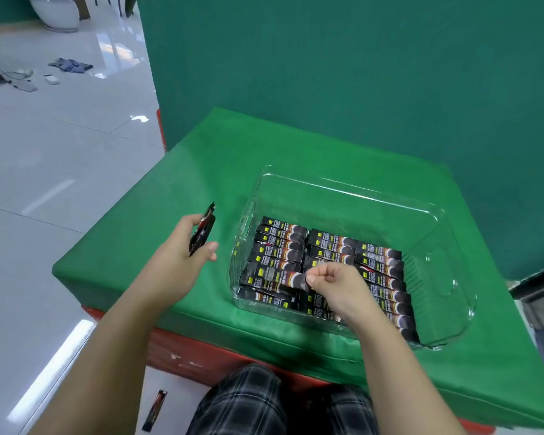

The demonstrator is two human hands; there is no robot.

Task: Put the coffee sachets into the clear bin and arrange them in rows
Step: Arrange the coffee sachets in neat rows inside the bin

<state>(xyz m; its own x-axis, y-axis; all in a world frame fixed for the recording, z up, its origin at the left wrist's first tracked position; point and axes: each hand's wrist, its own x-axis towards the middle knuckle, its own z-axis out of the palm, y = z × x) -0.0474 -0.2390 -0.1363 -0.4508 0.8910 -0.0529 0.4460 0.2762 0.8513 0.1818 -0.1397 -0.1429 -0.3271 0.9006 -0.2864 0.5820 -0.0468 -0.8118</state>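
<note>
Black sachets (299, 262) lie in three rows inside the clear bin (352, 191) on the green cloth (201, 171). My right hand (333, 285) pinches one sachet's end to square its row, while my left hand (182, 249) grips spare sachets (203, 229) just beside the bin, ready to feed in.

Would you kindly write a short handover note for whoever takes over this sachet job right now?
Left hand: holds a few sachets above the green cloth, left of the clear bin.
Right hand: inside the bin, pinching the end of one sachet in the left row.
Done: three rows of sachets lie flat in the near part of the bin.
Left: the bin's far part is bare; place the held sachets, straighten the pinched one, and pick up the sachet on the floor near the knee.
</note>
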